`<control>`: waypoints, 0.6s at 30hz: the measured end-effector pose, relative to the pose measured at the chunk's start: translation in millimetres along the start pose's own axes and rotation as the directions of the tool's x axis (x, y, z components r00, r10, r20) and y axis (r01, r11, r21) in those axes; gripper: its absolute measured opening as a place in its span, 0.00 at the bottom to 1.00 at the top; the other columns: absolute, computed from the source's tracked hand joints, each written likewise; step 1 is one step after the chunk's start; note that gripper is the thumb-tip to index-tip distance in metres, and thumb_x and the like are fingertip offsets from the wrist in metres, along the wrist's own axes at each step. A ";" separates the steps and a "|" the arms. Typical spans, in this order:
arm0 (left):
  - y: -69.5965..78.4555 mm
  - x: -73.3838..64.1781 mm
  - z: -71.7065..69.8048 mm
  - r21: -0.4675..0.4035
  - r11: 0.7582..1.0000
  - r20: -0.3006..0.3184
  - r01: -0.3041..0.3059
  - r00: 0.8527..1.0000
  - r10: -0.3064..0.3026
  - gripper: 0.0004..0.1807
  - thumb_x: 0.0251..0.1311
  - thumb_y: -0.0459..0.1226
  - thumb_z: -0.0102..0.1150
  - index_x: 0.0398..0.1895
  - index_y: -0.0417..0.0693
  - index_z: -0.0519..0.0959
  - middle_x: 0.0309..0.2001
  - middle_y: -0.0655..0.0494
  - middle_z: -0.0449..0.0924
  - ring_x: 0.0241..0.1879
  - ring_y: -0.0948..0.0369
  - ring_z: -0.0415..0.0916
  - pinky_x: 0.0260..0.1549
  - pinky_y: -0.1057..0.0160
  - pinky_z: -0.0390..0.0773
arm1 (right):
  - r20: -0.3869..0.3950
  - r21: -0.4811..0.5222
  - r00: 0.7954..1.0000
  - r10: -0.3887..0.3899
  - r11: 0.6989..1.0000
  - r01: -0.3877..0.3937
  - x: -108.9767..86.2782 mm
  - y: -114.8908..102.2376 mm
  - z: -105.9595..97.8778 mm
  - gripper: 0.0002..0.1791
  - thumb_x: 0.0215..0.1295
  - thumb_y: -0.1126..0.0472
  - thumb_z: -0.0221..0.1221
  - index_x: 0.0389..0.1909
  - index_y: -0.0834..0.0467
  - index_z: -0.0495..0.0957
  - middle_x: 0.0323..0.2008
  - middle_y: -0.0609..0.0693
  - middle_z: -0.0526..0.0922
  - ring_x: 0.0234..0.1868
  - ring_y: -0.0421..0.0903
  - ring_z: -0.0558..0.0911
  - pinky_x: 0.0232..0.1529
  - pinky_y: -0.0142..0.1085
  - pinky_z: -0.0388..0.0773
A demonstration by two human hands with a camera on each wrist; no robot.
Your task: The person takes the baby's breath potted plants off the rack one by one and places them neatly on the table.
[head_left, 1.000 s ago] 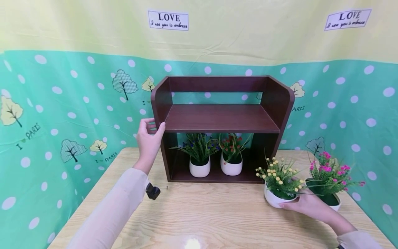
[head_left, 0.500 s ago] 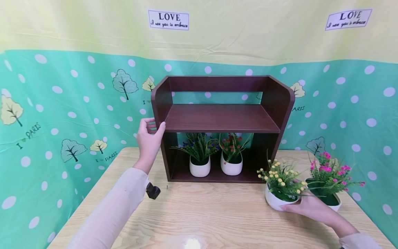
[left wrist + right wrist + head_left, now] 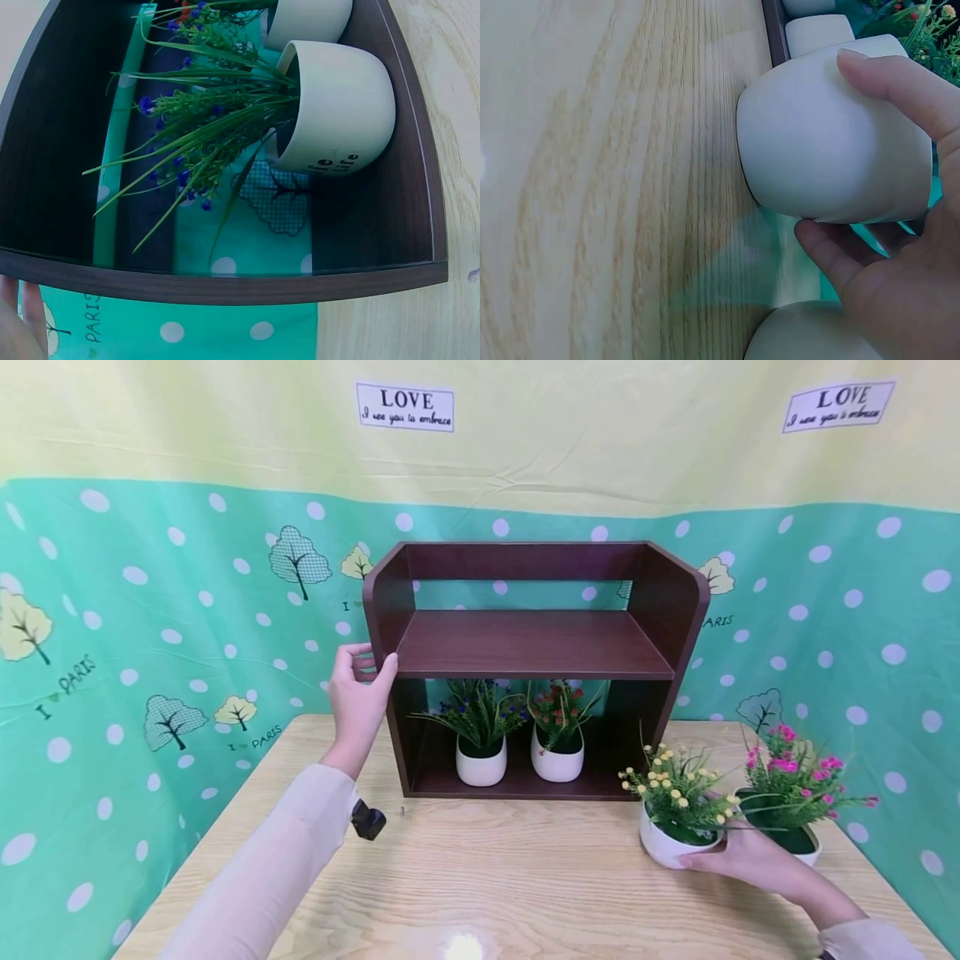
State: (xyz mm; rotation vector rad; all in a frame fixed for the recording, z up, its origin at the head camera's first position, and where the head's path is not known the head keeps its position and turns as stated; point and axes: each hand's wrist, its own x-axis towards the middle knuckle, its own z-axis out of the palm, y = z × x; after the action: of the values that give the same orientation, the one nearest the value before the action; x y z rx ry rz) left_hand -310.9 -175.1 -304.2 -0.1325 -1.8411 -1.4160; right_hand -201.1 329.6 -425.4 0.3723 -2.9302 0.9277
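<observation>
Both hold on: left hand (image 3: 357, 700) pinching the shelf (image 3: 534, 643), right hand (image 3: 742, 860) gripping the yellow-flowered pot (image 3: 664, 845).

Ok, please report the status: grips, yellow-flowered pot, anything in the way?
Left grip holding shelf at left side. Right grip holding yellow-flowered pot. Nothing visible between that pot and shelf.

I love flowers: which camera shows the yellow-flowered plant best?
The head view: there the yellow-flowered plant shows blooms and white pot. The right wrist view shows mainly the pot, up close; the left wrist view, none.
</observation>
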 end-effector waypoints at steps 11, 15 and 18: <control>1.7 -0.6 0.6 0.012 1.000 -0.010 -0.007 1.000 0.007 0.22 0.51 0.51 0.63 0.46 0.51 0.71 0.36 0.57 0.76 0.33 0.62 0.74 0.30 0.65 0.77 | 0.091 0.080 0.993 0.075 0.993 -0.083 -2.4 -1.8 -7.6 0.51 0.51 0.46 0.65 0.67 0.65 0.47 0.51 0.61 0.73 0.40 0.45 0.73 0.34 0.32 0.72; 0.8 -0.4 -0.1 0.008 1.000 -0.004 -0.003 1.000 0.003 0.23 0.51 0.51 0.63 0.46 0.51 0.71 0.36 0.57 0.76 0.33 0.62 0.74 0.29 0.65 0.77 | 0.140 0.087 0.983 0.122 0.987 -0.135 -2.9 -4.5 -15.9 0.53 0.53 0.45 0.63 0.69 0.64 0.41 0.37 0.54 0.75 0.32 0.42 0.72 0.28 0.33 0.71; 0.0 0.0 0.0 0.007 1.000 -0.001 0.002 1.000 -0.002 0.22 0.51 0.50 0.63 0.46 0.50 0.71 0.36 0.56 0.76 0.33 0.61 0.74 0.29 0.65 0.76 | 0.167 0.109 0.976 0.144 0.981 -0.163 -4.1 -8.4 -22.9 0.55 0.55 0.46 0.62 0.69 0.62 0.35 0.32 0.55 0.74 0.31 0.43 0.73 0.27 0.34 0.71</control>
State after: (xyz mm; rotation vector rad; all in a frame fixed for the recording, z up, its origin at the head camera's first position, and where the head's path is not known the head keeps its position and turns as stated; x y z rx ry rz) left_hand -310.9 -175.2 -304.2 -0.1265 -1.8451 -1.4105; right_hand -195.7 337.0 -402.4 0.2368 -3.0913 1.1523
